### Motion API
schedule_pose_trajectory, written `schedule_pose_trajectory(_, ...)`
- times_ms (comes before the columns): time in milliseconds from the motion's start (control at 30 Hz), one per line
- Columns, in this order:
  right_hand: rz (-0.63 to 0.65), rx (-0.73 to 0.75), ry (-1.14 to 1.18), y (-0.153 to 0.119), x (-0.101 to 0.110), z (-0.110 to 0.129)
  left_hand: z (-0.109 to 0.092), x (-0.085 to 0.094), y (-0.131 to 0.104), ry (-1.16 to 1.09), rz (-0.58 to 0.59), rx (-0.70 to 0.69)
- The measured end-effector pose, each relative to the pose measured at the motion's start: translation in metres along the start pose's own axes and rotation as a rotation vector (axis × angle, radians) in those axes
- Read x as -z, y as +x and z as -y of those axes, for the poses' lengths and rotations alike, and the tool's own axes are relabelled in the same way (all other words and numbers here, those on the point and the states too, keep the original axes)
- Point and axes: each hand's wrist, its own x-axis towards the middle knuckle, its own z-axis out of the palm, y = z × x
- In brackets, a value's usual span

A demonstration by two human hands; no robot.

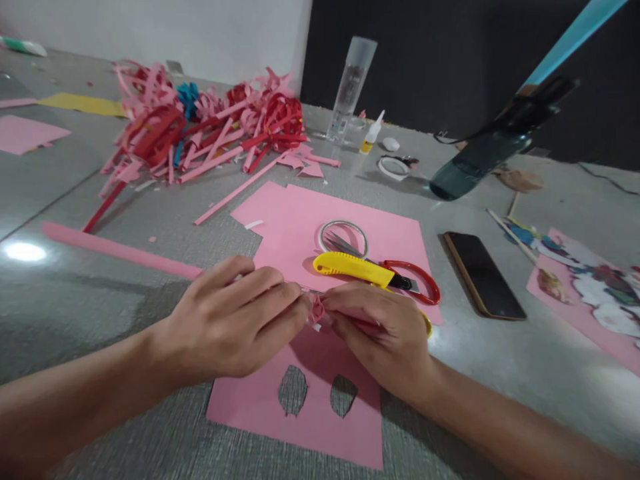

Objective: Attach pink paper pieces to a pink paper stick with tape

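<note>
Just beyond the hands, a yellow knife (pixel 355 268), scissors (pixel 400 277) and a tape ring (pixel 343 235) crowd the pink sheet (pixel 300 220). A phone (pixel 483 275) blocks the right, a paper-strip heap (pixel 210 127) the far left. Bare grey counter (pixel 75 300) lies open at near left.

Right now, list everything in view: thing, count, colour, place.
pink sheet: one, pink, centre, two holes cut
paper piece: one, pink, between both hands
utility knife: one, yellow, on the sheet
scissors: one, red handles, under knife
tape roll: one, clear, on sheet
paper strips pile: many, red and pink, far left
phone: one, black, right
glue bottle: one, white, far centre
left hand: pinching the piece
right hand: pinching the piece
</note>
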Motion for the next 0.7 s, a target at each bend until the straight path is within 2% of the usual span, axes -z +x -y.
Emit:
schedule_pose_trajectory(200,-0.018,-0.084,-0.059,-0.001,0.002,0.003,0.01,-0.001,-0.002,0.06,0.076,0.03)
schedule_pose_trajectory(333,-0.107,-0.168,-0.016,-0.001,0.004,0.003,0.012,-0.003,-0.004,0.1,0.125,0.073)
schedule_pose_trajectory(433,-0.1,-0.221,0.017,0.0,0.004,0.001,0.011,-0.006,-0.004,0.113,0.143,0.078)
schedule_pose_trajectory(700,-0.062,-0.185,0.0,0.0,0.001,-0.002,0.011,-0.006,-0.004,0.075,0.145,0.088)
